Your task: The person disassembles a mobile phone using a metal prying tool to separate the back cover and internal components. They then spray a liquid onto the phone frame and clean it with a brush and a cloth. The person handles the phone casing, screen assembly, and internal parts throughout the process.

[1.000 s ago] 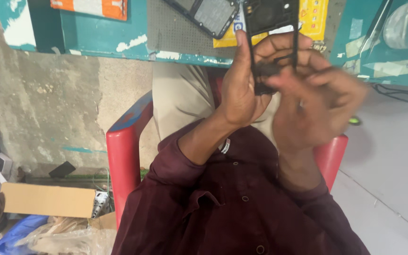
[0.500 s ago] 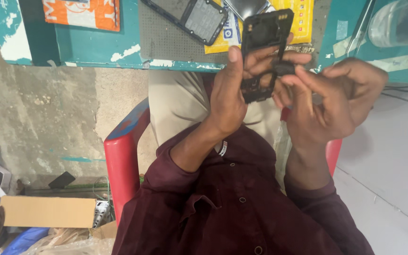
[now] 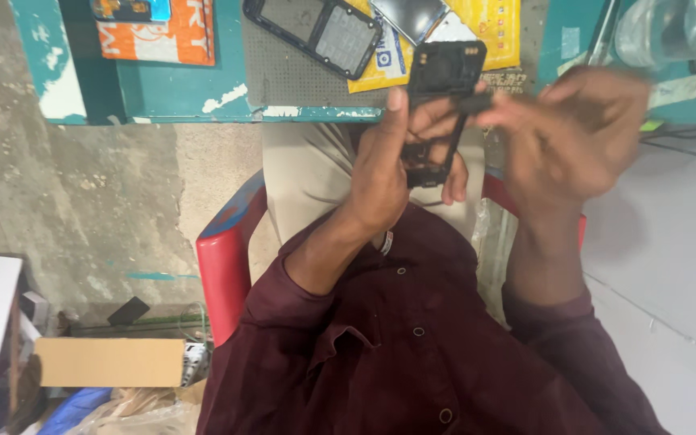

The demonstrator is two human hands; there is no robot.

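Black phone frame sits upper centre, gripped in the left hand, already gutted with its middle open, while the blurry right hand pinches some small dark part at its edge, so looks about halfway.

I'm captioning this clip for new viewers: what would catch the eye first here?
First the black phone frame, held up at centre by the left hand, with the blurred right hand pinching a small dark part at its edge. Next, the red chair below, and the teal bench above, strewn with phone parts.
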